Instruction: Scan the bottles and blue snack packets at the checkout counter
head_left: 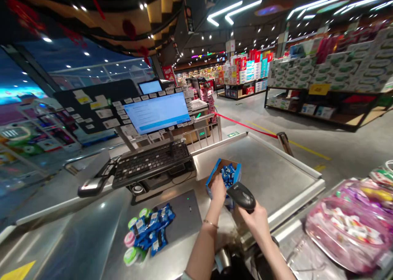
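Note:
An open blue cardboard box [215, 170] with small blue packets [228, 174] inside stands on the metal counter, its open top tilted toward me. My left hand [217, 188] is closed at the box's near left side, over its edge; the fingertips are partly hidden. A black handheld barcode scanner [242, 196] is gripped in my right hand [257, 216], its head close to the box's near right corner. On the dark counter plate to the left lie several blue packets [153, 224] in a pile, beside several small round tubs with green and pink lids [132, 247].
A monitor [159, 112] ringed with labels and a black keyboard [152, 161] stand behind the counter plate. The metal counter [260, 161] has a raised rim at right. Pink packaged goods [346, 226] lie at far right. A red barrier strap [245, 124] runs beyond.

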Demonstrator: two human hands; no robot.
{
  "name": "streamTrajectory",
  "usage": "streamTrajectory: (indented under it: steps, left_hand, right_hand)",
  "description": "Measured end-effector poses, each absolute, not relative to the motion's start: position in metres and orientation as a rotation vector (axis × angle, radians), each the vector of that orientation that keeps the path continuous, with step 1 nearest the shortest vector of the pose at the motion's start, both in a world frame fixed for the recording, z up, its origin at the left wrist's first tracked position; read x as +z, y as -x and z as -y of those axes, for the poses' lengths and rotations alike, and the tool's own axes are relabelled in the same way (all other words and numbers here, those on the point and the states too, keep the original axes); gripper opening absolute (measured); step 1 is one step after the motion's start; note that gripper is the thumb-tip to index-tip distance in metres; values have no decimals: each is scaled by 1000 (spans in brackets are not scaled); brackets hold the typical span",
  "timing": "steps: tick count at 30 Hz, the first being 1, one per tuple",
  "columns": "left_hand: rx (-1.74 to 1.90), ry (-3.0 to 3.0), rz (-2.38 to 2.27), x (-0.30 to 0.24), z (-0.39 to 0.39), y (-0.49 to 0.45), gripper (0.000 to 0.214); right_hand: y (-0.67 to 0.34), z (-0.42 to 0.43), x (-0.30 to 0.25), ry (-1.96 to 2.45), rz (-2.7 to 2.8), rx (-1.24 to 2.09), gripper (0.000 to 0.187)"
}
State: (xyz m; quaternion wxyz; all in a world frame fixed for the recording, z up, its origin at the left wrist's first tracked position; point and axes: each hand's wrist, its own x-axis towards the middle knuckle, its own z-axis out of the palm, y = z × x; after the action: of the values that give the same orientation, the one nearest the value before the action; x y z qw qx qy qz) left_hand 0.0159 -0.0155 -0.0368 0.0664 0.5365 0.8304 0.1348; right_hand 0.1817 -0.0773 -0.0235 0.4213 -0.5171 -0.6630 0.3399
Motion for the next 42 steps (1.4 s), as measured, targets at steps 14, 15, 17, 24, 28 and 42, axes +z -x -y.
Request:
streamTrajectory:
  steps: [14,15,17,24,28,42]
  left_hand:
    - [469,-1306,-2547,-61,-45,-1,51]
    - [494,-1298,-2531,-62,-47,1,49]
    - [541,-1288,-2487,-64,-50,4,41]
    - [691,-1253,-2407,-65,-48,2,42]
    - [768,-1312,-2459,-58,-29,-13,46]
    - [1454,-1609,-2303,-29,76,-43,54]
  right_hand:
    - [-199,56,-38,1406,1538,856,39]
    - [-200,56,-37,1420,1524,857,39]
    - [-202,56,-36,1434,1506,856,39]
    - [-210,53,-36,1401,1509,821,39]
    - [-213,50,-35,1405,1508,809,42]
    - [-190,73,-19,1386,1750,796,42]
